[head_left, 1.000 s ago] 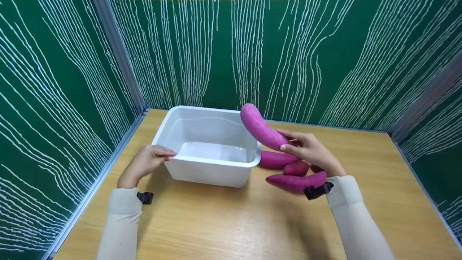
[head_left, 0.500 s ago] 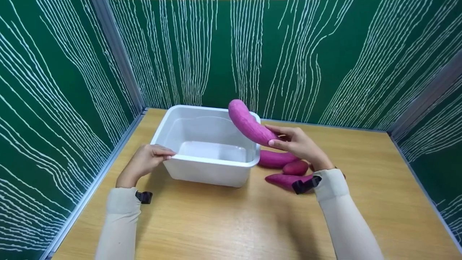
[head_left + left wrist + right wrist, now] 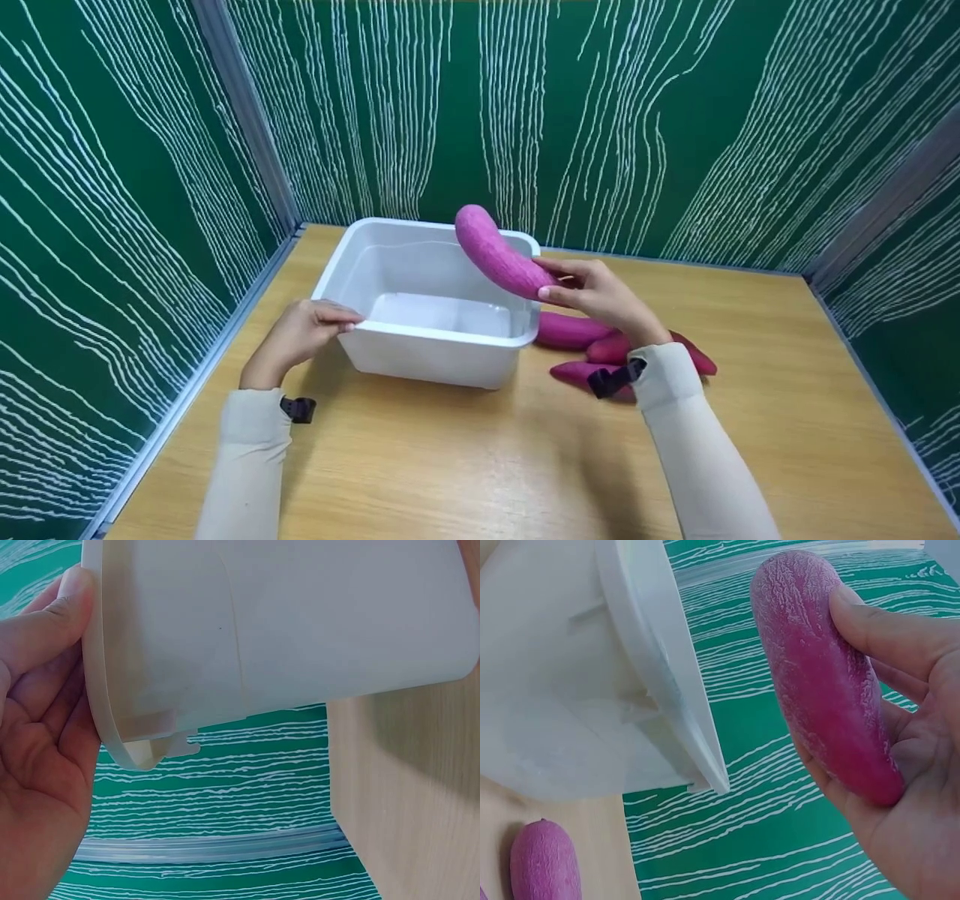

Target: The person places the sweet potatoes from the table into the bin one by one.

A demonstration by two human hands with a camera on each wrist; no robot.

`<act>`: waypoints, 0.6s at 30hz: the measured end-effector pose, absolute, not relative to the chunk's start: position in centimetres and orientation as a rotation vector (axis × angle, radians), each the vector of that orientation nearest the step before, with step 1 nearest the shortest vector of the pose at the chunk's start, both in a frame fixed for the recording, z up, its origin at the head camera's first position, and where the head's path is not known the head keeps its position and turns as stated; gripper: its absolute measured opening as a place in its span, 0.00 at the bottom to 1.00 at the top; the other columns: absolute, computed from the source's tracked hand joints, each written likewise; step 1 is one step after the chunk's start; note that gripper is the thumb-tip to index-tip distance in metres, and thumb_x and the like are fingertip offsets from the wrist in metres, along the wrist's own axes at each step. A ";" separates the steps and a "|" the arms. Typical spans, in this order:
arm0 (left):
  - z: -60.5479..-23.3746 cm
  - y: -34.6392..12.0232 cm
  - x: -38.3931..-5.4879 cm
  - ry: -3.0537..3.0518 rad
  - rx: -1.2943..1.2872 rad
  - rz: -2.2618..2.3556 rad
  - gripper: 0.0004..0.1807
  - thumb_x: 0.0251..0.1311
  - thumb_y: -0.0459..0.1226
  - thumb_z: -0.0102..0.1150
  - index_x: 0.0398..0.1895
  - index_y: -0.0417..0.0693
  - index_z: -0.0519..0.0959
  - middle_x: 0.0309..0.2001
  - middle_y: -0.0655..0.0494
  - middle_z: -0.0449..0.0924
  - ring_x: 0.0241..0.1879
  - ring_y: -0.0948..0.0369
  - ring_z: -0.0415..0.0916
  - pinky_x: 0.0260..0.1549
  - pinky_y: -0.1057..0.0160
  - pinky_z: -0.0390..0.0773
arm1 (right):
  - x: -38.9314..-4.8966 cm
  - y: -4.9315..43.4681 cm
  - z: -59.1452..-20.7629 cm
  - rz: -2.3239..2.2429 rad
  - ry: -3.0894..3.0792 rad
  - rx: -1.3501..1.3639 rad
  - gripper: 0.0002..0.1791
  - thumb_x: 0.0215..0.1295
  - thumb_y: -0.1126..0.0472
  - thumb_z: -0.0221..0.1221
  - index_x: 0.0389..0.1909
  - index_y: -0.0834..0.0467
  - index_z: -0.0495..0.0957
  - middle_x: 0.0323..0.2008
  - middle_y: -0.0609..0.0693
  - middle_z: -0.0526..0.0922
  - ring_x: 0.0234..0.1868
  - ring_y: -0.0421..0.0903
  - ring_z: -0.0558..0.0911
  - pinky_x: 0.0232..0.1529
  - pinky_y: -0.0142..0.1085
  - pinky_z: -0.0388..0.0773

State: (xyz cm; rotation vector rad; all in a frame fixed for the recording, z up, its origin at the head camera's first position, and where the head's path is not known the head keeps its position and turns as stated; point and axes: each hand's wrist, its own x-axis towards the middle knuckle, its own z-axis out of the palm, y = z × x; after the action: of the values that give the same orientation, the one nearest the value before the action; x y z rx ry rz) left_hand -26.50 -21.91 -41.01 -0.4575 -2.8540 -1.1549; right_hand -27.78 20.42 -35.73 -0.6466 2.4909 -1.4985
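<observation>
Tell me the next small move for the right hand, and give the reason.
Probably move the right hand a little left, then lower the curved pink vegetable into the white bin. In the head view, the vegetable's free end overlaps the bin's opening, its held end is by the right rim, and the left hand holds the bin's near rim.

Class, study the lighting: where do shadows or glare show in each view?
Head view: soft shadow beside the right sleeve, pale glare on the wooden table, glints inside the white tub; left wrist view: shadow beside the tub; right wrist view: shadow left of the lying sweet potato.
</observation>
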 end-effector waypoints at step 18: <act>-40.9 -21.8 -26.2 -2.829 -0.468 -1.166 0.11 0.59 0.28 0.61 0.42 0.47 0.87 0.46 0.47 0.85 0.52 0.48 0.79 0.55 0.47 0.77 | -29.0 18.0 -36.0 -1.497 2.505 -0.700 0.28 0.64 0.56 0.62 0.66 0.53 0.70 0.56 0.57 0.76 0.52 0.53 0.78 0.50 0.38 0.82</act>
State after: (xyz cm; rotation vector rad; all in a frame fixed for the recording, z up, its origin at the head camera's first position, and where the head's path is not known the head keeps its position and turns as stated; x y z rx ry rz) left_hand -26.21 -21.83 -40.93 -0.4677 -2.8287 -1.1656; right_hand -29.01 18.00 -36.00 -0.6999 2.5047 -1.4972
